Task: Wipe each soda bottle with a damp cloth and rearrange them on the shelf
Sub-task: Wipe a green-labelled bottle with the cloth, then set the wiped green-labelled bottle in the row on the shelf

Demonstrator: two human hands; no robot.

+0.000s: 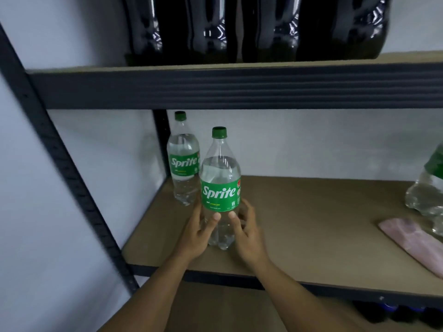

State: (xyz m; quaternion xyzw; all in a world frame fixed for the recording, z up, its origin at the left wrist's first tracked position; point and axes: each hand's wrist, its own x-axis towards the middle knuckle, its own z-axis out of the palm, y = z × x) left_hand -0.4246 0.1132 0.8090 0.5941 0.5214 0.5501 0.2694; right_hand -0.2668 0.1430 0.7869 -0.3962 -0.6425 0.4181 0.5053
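The front bottle (220, 185), a clear Sprite with a green cap and green label, stands upright on the middle shelf (311, 212), near its left front corner. Both hands hold it low down, below the label. The left hand (199, 233) wraps the bottle's left side, with its thumb pressed on the front just under the label and its fingers curled out of sight behind. The right hand (247, 238) cups the right side in the same way, thumb on the front beside the left thumb, fingers curved round the flank.

The rear bottle (184, 161), another Sprite, stands upright behind and to the left, in the back left corner of the shelf, close to the front one; whether they touch I cannot tell.

At the right edge a third bottle (426, 188) shows only in part and blurred. A pink cloth (412, 240) lies flat on the shelf just in front of it. Dark bottles (239, 27) stand in a row on the top shelf (239, 85).
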